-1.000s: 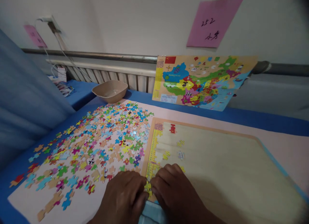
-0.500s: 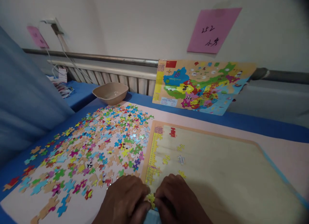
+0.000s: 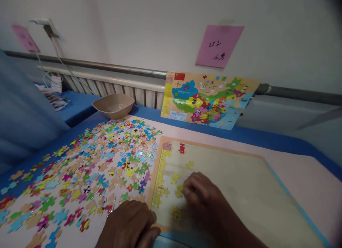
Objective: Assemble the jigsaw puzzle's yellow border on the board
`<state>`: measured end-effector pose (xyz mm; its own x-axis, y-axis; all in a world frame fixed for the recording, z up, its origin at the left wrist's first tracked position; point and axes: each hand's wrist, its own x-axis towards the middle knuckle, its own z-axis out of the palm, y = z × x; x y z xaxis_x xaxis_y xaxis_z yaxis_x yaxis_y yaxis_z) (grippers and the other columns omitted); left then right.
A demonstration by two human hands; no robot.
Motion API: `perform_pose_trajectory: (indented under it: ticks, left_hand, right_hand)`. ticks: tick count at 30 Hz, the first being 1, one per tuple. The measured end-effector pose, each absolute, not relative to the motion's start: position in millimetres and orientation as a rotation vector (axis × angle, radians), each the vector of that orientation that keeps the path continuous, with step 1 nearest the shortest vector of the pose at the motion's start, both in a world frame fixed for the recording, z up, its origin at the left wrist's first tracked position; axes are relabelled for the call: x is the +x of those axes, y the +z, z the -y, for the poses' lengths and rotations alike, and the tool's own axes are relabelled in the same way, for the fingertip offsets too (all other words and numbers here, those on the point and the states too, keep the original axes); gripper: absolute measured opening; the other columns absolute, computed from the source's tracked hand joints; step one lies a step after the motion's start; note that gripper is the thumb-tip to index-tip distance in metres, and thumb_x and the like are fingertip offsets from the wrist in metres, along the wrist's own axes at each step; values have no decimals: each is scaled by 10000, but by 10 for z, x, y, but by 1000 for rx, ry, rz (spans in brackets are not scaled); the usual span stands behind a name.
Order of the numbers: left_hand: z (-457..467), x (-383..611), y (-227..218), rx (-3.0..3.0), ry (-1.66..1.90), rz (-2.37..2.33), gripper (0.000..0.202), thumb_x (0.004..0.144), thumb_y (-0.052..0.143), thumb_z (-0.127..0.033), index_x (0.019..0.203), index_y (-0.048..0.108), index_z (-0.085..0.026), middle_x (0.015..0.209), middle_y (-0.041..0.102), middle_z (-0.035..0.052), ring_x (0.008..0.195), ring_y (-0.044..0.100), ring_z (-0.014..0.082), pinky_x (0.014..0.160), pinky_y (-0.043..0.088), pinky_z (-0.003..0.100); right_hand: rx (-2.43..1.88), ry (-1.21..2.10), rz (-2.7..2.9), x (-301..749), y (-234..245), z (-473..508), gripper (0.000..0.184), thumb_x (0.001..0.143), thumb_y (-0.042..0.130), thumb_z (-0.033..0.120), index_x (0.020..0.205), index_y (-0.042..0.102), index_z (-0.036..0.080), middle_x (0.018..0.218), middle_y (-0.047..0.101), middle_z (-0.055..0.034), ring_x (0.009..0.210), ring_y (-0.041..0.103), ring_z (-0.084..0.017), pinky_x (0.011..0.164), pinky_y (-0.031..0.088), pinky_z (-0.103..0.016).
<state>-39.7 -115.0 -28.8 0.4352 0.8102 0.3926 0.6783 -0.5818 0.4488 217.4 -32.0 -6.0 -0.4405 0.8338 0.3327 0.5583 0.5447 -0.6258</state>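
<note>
My right hand (image 3: 200, 193) is over the left part of the puzzle board (image 3: 227, 180), fingers curled and closed on a yellow puzzle piece (image 3: 179, 191) at their tips. The piece is blurred. By the board's lower left corner is my left hand (image 3: 128, 219), its fingers bent and thumb close to the forefinger; whatever they may hold is hidden. Yellow joined pieces (image 3: 161, 173) line the board's left side. Between them and my right hand lie loose yellow pieces (image 3: 175, 178), with more yellow ones (image 3: 176, 213) lower down. A red piece (image 3: 182, 148) lies near the top.
Many loose, coloured puzzle pieces (image 3: 107, 162) spread over the pink sheet on the left. Behind them stands a beige bowl (image 3: 114, 107). A printed map picture (image 3: 208, 100) leans against the rail (image 3: 120, 68). A blue curtain (image 3: 24, 116) hangs at the left.
My hands have parted. The right one has moved up and right to a yellow piece; yellow pieces now lie on the board below it. The left has stayed near the corner. The view has shifted.
</note>
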Motion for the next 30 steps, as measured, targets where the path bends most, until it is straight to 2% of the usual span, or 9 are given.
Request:
perform_pose_trajectory:
  ticks: [5,11,18,26,30]
  left_hand:
    - [1160,-434,-314,2507,846,-1283,111,1053,578,-243,946,603,-240,773,657,-28,673,665,159,601,492,281]
    - [1167,-395,-211,2470,854,-1291,156,1063,534,-214,922,596,-239,777,657,-29,688,660,148,610,490,274]
    - [1162,-356,-164,2461,910,-1299,188,1067,531,-233,891,595,-233,742,642,-30,652,641,152,583,475,270]
    - [1169,-367,-148,2480,920,-1284,193,1080,534,-253,902,605,-227,744,652,-24,653,644,153,583,480,266]
    - [1152,-377,-150,2546,992,-1261,192,1095,516,-247,939,625,-220,752,667,-20,652,654,151,588,492,277]
  right_hand:
    - [-1275,683,2105,2478,-1,60,203,975,487,217,784,555,234,784,635,-7,750,592,-197,695,440,-318]
    - [-1280,708,2272,2343,-1,191,183,876,528,92,745,555,217,774,630,8,788,557,-186,770,390,-334]
    - [-1393,636,2434,2218,0,228,224,881,567,33,736,552,203,779,620,16,789,505,-177,797,334,-341]
    - [-1492,654,2419,2221,-8,185,204,873,603,61,736,559,206,781,639,4,782,515,-183,788,322,-336]
    - [-1484,674,2424,2260,1,171,194,912,602,102,752,575,208,801,658,-3,789,534,-190,788,331,-338]
